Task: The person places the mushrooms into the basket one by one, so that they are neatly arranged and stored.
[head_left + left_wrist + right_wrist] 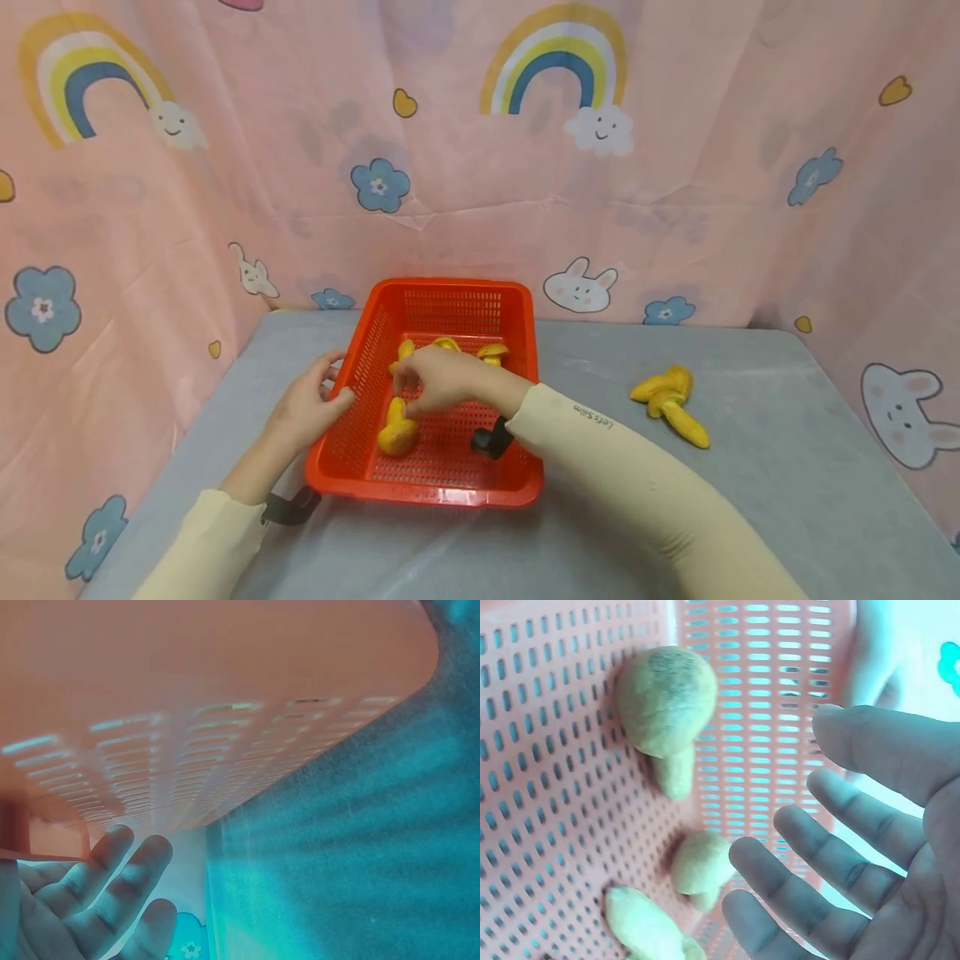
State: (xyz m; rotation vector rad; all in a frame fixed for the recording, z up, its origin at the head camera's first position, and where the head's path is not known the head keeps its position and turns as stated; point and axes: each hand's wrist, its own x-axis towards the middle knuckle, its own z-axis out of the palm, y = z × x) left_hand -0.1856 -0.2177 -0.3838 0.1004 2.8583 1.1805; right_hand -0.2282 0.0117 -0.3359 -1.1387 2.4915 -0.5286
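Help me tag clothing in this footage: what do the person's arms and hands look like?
Both sleeves are cream, the right one bearing small dark lettering. The left hand and right hand wear no gloves, and a black fitting shows at each wrist.

This is a curtained booth, pink cartoon-print cloth (480, 179) hanging round three sides of a grey table (757, 492).

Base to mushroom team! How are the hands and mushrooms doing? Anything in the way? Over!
Right hand empty over red basket; left hand at its left side. Yellow mushrooms inside, two more on table. Nothing visible blocking the right hand.
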